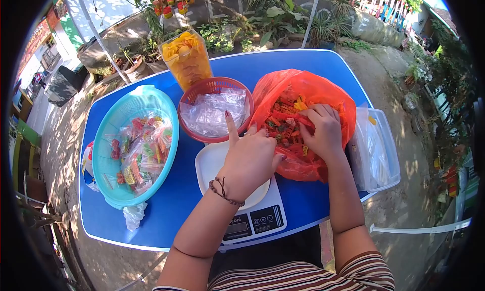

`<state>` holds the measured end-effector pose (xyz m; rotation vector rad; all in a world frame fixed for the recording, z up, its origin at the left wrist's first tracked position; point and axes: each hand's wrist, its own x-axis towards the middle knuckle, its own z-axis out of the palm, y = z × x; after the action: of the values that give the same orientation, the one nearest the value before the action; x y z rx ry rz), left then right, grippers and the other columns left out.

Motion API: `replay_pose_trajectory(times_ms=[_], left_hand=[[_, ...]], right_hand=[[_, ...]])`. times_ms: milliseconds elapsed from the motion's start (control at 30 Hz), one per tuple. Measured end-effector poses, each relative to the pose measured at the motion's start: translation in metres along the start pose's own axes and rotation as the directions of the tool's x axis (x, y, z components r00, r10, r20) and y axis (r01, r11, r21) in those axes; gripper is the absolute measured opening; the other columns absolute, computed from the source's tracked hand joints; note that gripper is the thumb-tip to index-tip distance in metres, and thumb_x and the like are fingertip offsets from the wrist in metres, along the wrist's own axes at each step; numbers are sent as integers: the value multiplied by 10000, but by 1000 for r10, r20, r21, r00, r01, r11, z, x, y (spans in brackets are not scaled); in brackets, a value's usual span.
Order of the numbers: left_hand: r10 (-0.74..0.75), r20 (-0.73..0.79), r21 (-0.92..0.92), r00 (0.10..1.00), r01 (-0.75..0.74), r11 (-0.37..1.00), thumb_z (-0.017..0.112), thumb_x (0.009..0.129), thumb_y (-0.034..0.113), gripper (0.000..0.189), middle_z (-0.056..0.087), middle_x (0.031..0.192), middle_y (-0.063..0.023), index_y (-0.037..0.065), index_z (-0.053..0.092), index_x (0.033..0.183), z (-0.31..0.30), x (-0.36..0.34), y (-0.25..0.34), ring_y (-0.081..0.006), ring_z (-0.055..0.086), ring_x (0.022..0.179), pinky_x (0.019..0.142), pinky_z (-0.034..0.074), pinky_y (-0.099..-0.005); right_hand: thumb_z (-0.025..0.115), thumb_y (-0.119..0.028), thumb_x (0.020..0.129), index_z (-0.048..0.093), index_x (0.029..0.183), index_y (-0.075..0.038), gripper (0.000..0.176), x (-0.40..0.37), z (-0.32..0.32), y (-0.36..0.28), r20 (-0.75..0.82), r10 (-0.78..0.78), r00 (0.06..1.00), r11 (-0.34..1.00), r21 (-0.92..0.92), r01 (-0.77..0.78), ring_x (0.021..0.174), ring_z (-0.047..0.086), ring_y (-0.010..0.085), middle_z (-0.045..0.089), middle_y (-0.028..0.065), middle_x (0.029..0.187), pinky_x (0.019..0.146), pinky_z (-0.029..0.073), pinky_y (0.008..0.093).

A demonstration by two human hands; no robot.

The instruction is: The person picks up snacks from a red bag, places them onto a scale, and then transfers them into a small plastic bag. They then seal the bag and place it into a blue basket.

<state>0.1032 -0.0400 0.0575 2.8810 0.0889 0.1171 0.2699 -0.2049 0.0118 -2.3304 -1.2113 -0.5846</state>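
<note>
A red plastic bag, wide open, holds many small red, orange and yellow pieces. My right hand reaches into it, fingers bent down among the pieces; what they grip is too small to name. Over the bag's left edge is my left hand, its index finger stretched out and the others toward the pieces. Below that hand lies a white tray on a kitchen scale, partly covered by my wrist. A red basket with clear plastic bags stands just beyond my left hand.
On the blue table, a turquoise basket with filled packets is at the left. A tub of yellow chips stands at the back. A clear container is at the right edge. Crumpled plastic lies near the front left.
</note>
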Motion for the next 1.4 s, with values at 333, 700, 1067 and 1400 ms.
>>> replay_pose_trajectory(times_ms=[333,700,1067,1400], left_hand=[[-8,-34,3,999,8,1000,718,894,357,308,718,1085,-126,63,793,947,5,1,2,-329,585,1281,1150,-1,-784],[25,-65,-50,998,-28,998,697,916,326,282,715,1052,-111,61,780,964,1,-1,-2,-311,638,1188,1144,6,-787],[0,-469,-268,883,-142,953,698,936,169,154,740,1009,-118,67,723,1049,-11,11,-11,-275,713,948,1084,399,-567],[-168,-46,-610,985,106,785,855,714,71,203,721,771,-169,-36,707,804,-55,-23,-54,-261,725,725,670,562,-348]], right_hand=[[691,-190,862,710,1181,-71,341,-2,13,-17,-95,-100,990,981,-175,82,1275,508,324,637,85,1276,1089,356,483],[795,-139,779,766,1018,-99,244,-4,19,-21,29,18,999,999,32,-19,1196,541,292,683,33,1151,1082,353,466],[813,0,733,775,985,-64,263,-3,5,-47,-358,-60,932,885,412,215,869,625,246,703,77,966,765,502,342],[667,47,918,637,1216,15,302,-14,3,-71,-109,85,990,430,901,62,883,676,166,696,119,950,819,535,272]])
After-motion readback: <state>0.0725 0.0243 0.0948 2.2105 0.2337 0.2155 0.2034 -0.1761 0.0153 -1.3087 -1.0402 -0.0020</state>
